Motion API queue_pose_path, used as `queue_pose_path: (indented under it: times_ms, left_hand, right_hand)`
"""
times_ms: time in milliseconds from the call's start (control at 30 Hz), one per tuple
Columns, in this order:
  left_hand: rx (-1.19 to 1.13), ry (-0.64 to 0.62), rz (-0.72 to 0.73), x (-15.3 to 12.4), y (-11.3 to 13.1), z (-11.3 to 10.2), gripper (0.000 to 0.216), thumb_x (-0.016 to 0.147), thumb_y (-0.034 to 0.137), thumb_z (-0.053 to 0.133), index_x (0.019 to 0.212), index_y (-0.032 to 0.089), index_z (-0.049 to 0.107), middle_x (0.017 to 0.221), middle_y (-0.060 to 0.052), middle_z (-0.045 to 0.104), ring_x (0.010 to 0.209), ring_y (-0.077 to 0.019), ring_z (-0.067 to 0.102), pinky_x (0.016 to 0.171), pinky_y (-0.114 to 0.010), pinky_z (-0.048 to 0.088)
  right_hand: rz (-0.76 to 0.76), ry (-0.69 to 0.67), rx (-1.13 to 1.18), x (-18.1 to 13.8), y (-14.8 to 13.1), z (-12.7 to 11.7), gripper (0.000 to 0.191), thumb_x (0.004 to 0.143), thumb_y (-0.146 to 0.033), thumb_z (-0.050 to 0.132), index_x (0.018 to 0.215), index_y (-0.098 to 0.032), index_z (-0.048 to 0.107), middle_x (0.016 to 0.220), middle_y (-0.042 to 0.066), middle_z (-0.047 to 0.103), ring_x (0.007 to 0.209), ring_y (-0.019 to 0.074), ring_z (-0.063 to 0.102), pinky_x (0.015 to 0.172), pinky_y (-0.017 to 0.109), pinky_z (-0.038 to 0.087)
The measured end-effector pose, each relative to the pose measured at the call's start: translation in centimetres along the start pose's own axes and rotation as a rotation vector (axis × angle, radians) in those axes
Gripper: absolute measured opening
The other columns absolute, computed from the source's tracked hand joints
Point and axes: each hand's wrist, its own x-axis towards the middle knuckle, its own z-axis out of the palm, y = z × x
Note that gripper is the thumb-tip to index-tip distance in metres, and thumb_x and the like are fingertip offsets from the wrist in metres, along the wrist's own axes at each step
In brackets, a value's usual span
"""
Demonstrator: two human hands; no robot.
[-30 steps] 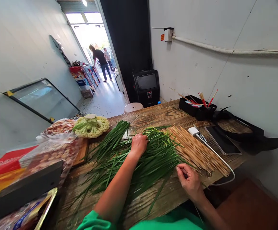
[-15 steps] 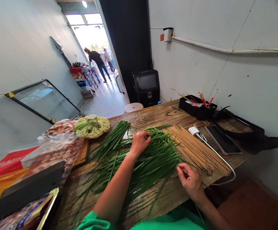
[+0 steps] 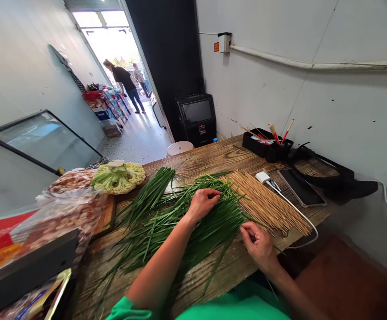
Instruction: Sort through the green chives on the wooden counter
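Note:
A spread pile of long green chives [image 3: 166,218] covers the middle of the wooden table [image 3: 209,162]. My left hand [image 3: 202,203] rests on top of the pile, its fingers pinched on a few chive leaves near the tips. A fan of bamboo skewers [image 3: 266,204] lies to the right of the chives. My right hand [image 3: 258,243] sits at the near end of the skewers, fingers curled closed around a thin skewer.
A cauliflower [image 3: 117,176] and plastic food bags [image 3: 66,209] sit at the left. A black holder with chopsticks [image 3: 267,144], a phone [image 3: 301,188], a charger with cable [image 3: 264,178] and a black strap lie by the right wall. People stand far down the corridor.
My left hand has slid a little to the right over the chives and its fingers have closed into a pinch. The right hand has stayed at the skewers. The view has shifted slightly left.

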Motion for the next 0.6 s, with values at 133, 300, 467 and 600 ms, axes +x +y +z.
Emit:
queue_pose_path:
  times_ms: [133, 300, 467, 600]
  left_hand:
    - [0.009, -0.049, -0.012, -0.14, 0.15, -0.23, 0.027, 0.074, 0.028, 0.055, 0.090, 0.015, 0.073, 0.075, -0.001, 0.071, 0.063, -0.0119, 0.059, 0.061, -0.021, 0.044]
    - [-0.007, -0.083, 0.016, -0.24, 0.19, -0.36, 0.028, 0.074, 0.029, 0.055, 0.090, 0.015, 0.073, 0.079, -0.001, 0.072, 0.069, -0.0130, 0.061, 0.067, -0.021, 0.046]
    - [0.003, -0.082, 0.033, -0.28, 0.09, -0.39, 0.028, 0.075, 0.029, 0.054, 0.091, 0.016, 0.073, 0.080, -0.001, 0.072, 0.071, -0.0134, 0.062, 0.069, -0.022, 0.046]
    - [-0.004, -0.089, 0.053, -0.27, -0.13, -0.44, 0.027, 0.076, 0.028, 0.055, 0.091, 0.016, 0.073, 0.083, -0.002, 0.072, 0.074, -0.0139, 0.063, 0.072, -0.022, 0.047]
  right_hand:
    - [0.012, -0.011, -0.003, -0.08, 0.02, 0.05, 0.020, 0.089, -0.031, 0.044, 0.080, -0.019, 0.058, 0.063, 0.001, 0.064, 0.057, 0.0144, 0.062, 0.052, 0.022, 0.046]
    - [0.029, -0.023, 0.014, -0.11, 0.21, 0.10, 0.021, 0.089, -0.033, 0.043, 0.082, -0.019, 0.058, 0.065, 0.002, 0.065, 0.058, 0.0149, 0.063, 0.051, 0.022, 0.046]
    - [0.026, -0.020, 0.009, -0.08, 0.35, 0.11, 0.021, 0.089, -0.032, 0.044, 0.081, -0.019, 0.058, 0.063, 0.002, 0.065, 0.057, 0.0146, 0.063, 0.051, 0.021, 0.046]
    - [0.025, -0.029, -0.002, -0.13, 0.37, 0.05, 0.022, 0.090, -0.033, 0.043, 0.082, -0.019, 0.058, 0.063, 0.002, 0.065, 0.057, 0.0148, 0.063, 0.051, 0.022, 0.046]
